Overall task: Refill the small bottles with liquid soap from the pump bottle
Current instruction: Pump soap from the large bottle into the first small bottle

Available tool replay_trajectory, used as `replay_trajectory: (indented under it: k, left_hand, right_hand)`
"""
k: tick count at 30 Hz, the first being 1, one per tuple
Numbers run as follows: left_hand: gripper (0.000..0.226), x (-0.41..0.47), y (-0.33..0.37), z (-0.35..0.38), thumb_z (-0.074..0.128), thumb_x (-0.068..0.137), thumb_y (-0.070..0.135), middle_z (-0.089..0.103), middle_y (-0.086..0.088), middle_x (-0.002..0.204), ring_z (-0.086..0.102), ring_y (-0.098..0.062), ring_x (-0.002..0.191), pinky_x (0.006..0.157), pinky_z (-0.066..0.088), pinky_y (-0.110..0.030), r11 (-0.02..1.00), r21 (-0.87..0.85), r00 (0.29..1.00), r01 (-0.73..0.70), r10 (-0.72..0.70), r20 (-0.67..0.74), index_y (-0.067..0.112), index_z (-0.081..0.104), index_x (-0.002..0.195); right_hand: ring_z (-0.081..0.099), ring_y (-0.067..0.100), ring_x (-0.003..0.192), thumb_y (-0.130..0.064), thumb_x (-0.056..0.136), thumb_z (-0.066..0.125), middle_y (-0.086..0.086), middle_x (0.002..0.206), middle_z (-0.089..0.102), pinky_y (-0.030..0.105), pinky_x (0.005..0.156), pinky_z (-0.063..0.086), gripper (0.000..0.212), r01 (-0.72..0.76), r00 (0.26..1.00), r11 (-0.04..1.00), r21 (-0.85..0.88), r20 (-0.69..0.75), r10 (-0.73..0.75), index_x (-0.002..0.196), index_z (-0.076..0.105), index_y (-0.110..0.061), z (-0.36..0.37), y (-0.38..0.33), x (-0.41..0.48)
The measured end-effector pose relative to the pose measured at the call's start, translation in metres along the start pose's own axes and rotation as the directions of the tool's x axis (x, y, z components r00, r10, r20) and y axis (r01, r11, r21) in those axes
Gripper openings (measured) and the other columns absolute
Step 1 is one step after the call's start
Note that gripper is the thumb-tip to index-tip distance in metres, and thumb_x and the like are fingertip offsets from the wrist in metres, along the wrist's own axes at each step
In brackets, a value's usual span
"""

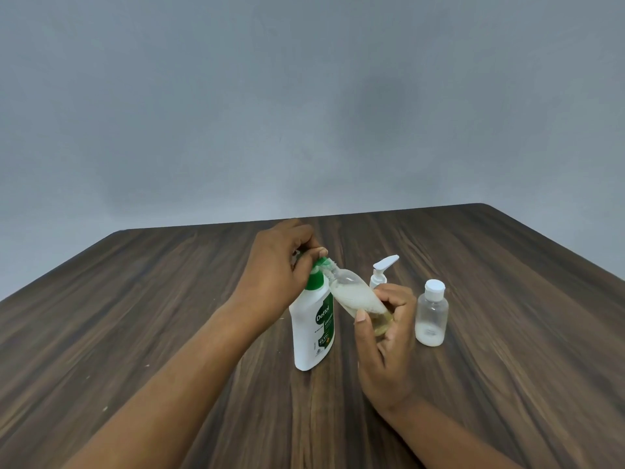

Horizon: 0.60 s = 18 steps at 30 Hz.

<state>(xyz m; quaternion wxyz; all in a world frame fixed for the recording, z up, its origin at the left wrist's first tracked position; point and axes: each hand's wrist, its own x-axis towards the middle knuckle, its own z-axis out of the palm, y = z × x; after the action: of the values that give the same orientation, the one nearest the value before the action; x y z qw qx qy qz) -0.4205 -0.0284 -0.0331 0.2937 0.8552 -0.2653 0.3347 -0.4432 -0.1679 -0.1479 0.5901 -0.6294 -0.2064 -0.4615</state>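
Dettol pump bottle (pixel 313 330) stood upright on the bench (pixel 507 333), the left hand (pixel 275 269) curling its fingers over the green pump head, while the right hand (pixel 385 346) clamped its fingers on 1 tilted small bottle (pixel 351 292), mouth at the nozzle, near a capped bottle (pixel 431 314) and a white-pump bottle (pixel 380 274).
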Motion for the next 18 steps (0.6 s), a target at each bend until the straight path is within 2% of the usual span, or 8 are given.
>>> replay_trajectory:
  k: [4, 9, 15, 18]
  left_hand:
    - [0.016, 0.002, 0.002, -0.006, 0.065, 0.080, 0.012, 0.052, 0.013, 0.064, 0.052, -0.006, 0.070, 0.061, 0.036, -0.007, 1.000, -0.027, 1.000, 0.004, -0.004, -0.004, 0.014, 0.061, 0.064]
    - [0.018, 0.009, 0.002, -0.016, 0.068, 0.081, 0.013, 0.058, 0.003, 0.069, 0.054, -0.009, 0.068, 0.061, 0.036, -0.010, 0.999, 0.034, 0.998, 0.001, -0.003, 0.069, 0.016, 0.061, 0.065]
    - [0.015, -0.003, -0.003, -0.003, 0.062, 0.080, 0.015, 0.058, 0.007, 0.067, 0.054, -0.009, 0.072, 0.061, 0.038, -0.010, 0.997, -0.060, 0.999, 0.041, -0.040, 0.014, 0.007, 0.063, 0.067]
    - [0.013, -0.004, -0.002, -0.004, 0.066, 0.082, 0.008, 0.058, 0.009, 0.068, 0.054, -0.006, 0.072, 0.063, 0.037, -0.008, 0.997, -0.060, 0.999, 0.045, -0.045, -0.005, 0.007, 0.065, 0.069]
  right_hand:
    - [0.049, 0.008, 0.087, -0.022, 0.087, 0.048, -0.006, 0.100, 0.045, 0.016, 0.075, 0.041, 0.020, 0.015, 1.000, 1.000, -0.011, 0.016, -0.014, 0.106, 0.043, -0.023, 0.001, -0.002, 0.002]
    - [0.048, 0.001, 0.089, -0.023, 0.086, 0.048, -0.012, 0.102, 0.044, 0.010, 0.078, 0.039, 0.023, 0.039, 0.999, 0.999, -0.031, 0.022, -0.038, 0.108, 0.041, -0.025, 0.003, -0.004, 0.003]
    - [0.049, 0.009, 0.086, -0.024, 0.086, 0.049, -0.004, 0.099, 0.045, 0.016, 0.076, 0.041, 0.020, 0.005, 1.000, 0.999, -0.033, 0.027, -0.004, 0.106, 0.043, -0.023, 0.001, -0.002, 0.000]
    - [0.049, 0.009, 0.084, -0.025, 0.087, 0.049, -0.004, 0.099, 0.045, 0.015, 0.073, 0.041, 0.020, 0.003, 1.000, 0.999, -0.039, 0.028, -0.002, 0.105, 0.043, -0.021, 0.001, -0.001, 0.000]
